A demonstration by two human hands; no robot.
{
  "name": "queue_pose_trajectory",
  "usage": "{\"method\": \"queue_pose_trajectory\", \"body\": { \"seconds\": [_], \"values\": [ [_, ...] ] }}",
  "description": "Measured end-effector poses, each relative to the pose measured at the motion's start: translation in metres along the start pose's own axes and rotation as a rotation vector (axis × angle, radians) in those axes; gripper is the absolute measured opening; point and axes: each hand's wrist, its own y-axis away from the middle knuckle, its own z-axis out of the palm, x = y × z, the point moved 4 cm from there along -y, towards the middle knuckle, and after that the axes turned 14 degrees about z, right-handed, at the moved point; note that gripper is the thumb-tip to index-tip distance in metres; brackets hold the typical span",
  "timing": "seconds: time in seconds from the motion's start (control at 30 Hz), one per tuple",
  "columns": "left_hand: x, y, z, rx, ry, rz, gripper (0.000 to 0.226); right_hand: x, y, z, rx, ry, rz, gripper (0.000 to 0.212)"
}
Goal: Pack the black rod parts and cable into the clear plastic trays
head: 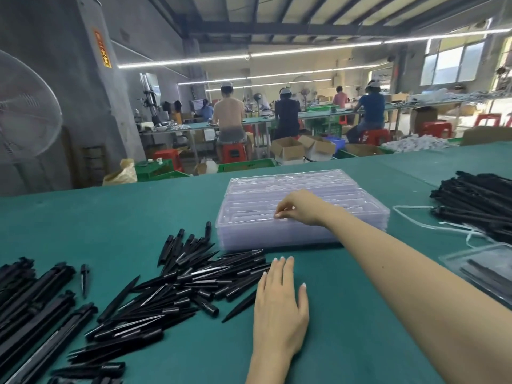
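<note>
Left hand: left hand (279, 309) lies flat and palm-down on the green table (360, 342), nearest the camera, fingers straight, holding nothing; its fingertips reach the edge of the spike pile.
Table: green surface runs across the whole lower view; its near edge is cut off by the frame.
Tray stack: clear trays (304, 212) sit stacked at mid-table, beyond the left hand; moulded long channels show through the top one, but how many trays are stacked is hard to make out.
Spike pile: black spikes (188, 286), short and pointed with tubular ends, lie heaped loosely left of the left hand and touching the stack's near-left corner.
Rods, left: longer black rods (33, 300) lie at the lower left, cut off by the frame.
Rods, right: bundle (479, 200) of black rods at the right edge, partly out of view.
Right hand: right hand (299, 207) rests on the top tray, fingers curled and seemingly pinching its near rim.
Packed tray: tray (482, 273) at lower right, partly cropped, holds black strips.
Cord: white cord (415, 214) trails beside the right bundle.
</note>
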Motion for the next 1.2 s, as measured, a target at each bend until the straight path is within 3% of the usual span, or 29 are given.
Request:
{"method": "queue_pose_trajectory", "body": {
  "seconds": [0.2, 0.53, 0.67, 0.8, 1.0, 1.2],
  "values": [
    [0.001, 0.004, -0.003, 0.042, 0.01, -0.039, 0.053, 0.007, -0.003, -0.002, 0.002, -0.013, -0.093, 0.022],
    [0.002, 0.006, -0.017, 0.069, 0.072, -0.145, 0.044, -0.007, 0.0, 0.005, 0.016, 0.393, -0.214, 0.027],
    [0.006, 0.002, -0.017, 0.091, 0.097, -0.094, 0.041, -0.011, 0.0, 0.005, 0.006, 0.425, -0.194, 0.027],
    [0.007, -0.024, -0.022, 0.145, -0.095, 0.052, 0.052, -0.016, -0.001, 0.005, 0.034, 0.472, -0.195, 0.022],
    [-0.024, -0.074, -0.021, -0.171, -0.393, 0.053, 0.063, -0.021, -0.002, -0.001, 0.083, 0.432, -0.193, 0.022],
    [-0.03, -0.076, -0.008, -0.225, -0.463, 0.08, 0.073, -0.02, 0.005, 0.0, 0.112, 0.433, -0.177, 0.025]
  ]
}}
